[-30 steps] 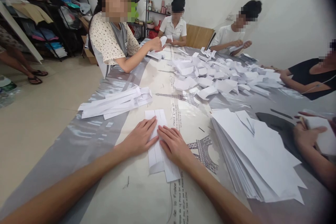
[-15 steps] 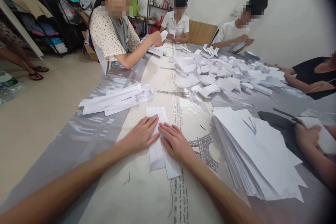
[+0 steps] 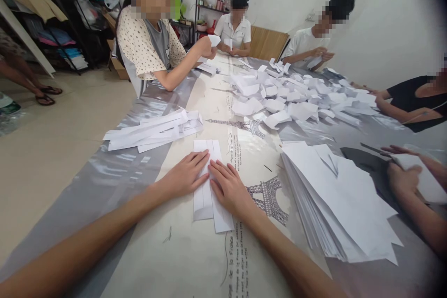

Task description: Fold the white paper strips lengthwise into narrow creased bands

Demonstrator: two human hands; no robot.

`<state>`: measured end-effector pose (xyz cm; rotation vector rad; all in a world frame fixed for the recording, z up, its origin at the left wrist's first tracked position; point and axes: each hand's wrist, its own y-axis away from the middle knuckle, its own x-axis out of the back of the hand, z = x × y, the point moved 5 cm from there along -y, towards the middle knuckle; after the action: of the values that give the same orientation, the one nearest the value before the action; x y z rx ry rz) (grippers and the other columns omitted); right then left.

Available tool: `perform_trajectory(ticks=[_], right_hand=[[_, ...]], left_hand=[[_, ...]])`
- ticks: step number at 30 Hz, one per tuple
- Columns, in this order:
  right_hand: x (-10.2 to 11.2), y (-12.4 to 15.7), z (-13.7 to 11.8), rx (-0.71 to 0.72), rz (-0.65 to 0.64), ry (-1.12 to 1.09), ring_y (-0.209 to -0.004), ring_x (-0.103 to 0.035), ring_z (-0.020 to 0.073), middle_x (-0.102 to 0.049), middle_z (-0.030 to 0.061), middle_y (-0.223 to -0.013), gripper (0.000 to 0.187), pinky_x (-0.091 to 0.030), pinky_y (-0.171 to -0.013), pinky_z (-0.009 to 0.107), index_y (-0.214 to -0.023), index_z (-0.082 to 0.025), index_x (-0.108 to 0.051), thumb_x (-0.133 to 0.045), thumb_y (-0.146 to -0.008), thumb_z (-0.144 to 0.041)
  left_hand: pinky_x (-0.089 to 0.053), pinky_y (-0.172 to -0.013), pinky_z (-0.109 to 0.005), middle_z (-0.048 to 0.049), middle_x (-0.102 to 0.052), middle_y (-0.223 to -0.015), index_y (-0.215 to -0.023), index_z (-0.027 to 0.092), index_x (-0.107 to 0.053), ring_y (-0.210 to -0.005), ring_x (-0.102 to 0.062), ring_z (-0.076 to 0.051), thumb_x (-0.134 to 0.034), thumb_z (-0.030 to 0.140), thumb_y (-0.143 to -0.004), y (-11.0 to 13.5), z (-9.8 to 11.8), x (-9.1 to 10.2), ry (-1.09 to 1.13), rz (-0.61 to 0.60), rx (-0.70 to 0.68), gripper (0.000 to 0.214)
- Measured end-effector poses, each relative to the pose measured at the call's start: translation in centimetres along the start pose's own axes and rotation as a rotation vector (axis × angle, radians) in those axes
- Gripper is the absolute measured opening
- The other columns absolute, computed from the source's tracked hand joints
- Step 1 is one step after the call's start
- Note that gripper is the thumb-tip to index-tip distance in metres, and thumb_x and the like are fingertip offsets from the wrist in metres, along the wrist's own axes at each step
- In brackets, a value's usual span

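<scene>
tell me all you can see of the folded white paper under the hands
The white paper looks thin and matte, long and narrow, with lengthwise creases. It lies flat on the printed tablecloth, one end pointing away from the wearer. Its near end is stepped, the right part reaching closer. The left hand and right hand rest on it, hiding its middle.

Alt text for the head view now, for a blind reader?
The person's left hand and right hand lie on folded white paper on a printed tablecloth. A paper stack lies to the right, a loose paper heap farther off, with other people around.
</scene>
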<state>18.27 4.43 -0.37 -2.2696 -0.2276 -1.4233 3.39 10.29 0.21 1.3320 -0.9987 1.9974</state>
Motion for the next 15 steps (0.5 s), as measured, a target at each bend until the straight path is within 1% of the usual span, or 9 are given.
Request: perform_trajectory(ticks=[4,6,9,12,14,15], right_hand=[[0.0,0.0,-0.1,-0.016,-0.005,0.011,-0.149,-0.040,0.0255,-0.049,0.0084,-0.157,0.046,-0.031,-0.124,0.055,-0.151,-0.020,-0.047,-0.041,-0.105,-0.022],[0.0,0.0,-0.1,-0.023,-0.001,0.015,-0.149,-0.040,0.0256,-0.048,0.0082,-0.158,0.047,-0.030,-0.124,0.056,-0.152,-0.020,-0.046,-0.040,-0.105,-0.022],[-0.2,0.0,-0.1,-0.028,0.009,0.017,-0.149,-0.041,0.0272,-0.048,0.0090,-0.158,0.049,-0.030,-0.123,0.058,-0.153,-0.021,-0.044,-0.040,-0.105,-0.021],[-0.3,-0.1,-0.2,-0.022,0.024,0.009,-0.148,-0.041,0.0282,-0.049,0.0107,-0.157,0.052,-0.030,-0.123,0.060,-0.155,-0.021,-0.042,-0.038,-0.103,-0.016],[0.3,-0.1,-0.3,-0.004,0.054,-0.016,-0.149,-0.040,0.0280,-0.048,0.0123,-0.158,0.052,-0.034,-0.122,0.058,-0.154,-0.020,-0.042,-0.037,-0.103,-0.014],[0.9,0.0,-0.3,0.009,0.074,-0.041,-0.149,-0.041,0.0280,-0.048,0.0133,-0.157,0.050,-0.037,-0.120,0.057,-0.152,-0.021,-0.044,-0.038,-0.103,-0.015]], left_hand=[[-0.043,-0.115,-0.049,-0.0137,-0.050,-0.154,-0.146,0.017,-0.051,-0.140,-0.046,-0.030,-0.040,0.044,-0.108,0.1,-0.3,-0.2,0.043,0.039,0.010,0.048],[-0.043,-0.115,-0.049,-0.0134,-0.051,-0.152,-0.144,0.018,-0.053,-0.141,-0.045,-0.030,-0.040,0.044,-0.108,0.2,-0.3,-0.2,0.046,0.044,0.012,0.047],[-0.043,-0.116,-0.050,-0.0145,-0.050,-0.153,-0.146,0.017,-0.050,-0.143,-0.043,-0.031,-0.043,0.046,-0.107,0.2,-0.1,0.0,0.043,0.040,-0.010,0.050],[-0.041,-0.117,-0.051,-0.0156,-0.049,-0.154,-0.150,0.016,-0.046,-0.144,-0.042,-0.032,-0.047,0.052,-0.104,0.2,0.3,0.4,0.046,0.032,-0.037,0.058],[-0.040,-0.118,-0.051,-0.0158,-0.047,-0.156,-0.151,0.016,-0.044,-0.145,-0.041,-0.033,-0.045,0.055,-0.103,0.2,0.4,0.4,0.038,0.017,-0.038,0.062],[-0.039,-0.118,-0.051,-0.0160,-0.046,-0.156,-0.152,0.016,-0.043,-0.145,-0.041,-0.033,-0.044,0.057,-0.104,0.2,0.4,0.4,0.030,0.008,-0.035,0.063]])
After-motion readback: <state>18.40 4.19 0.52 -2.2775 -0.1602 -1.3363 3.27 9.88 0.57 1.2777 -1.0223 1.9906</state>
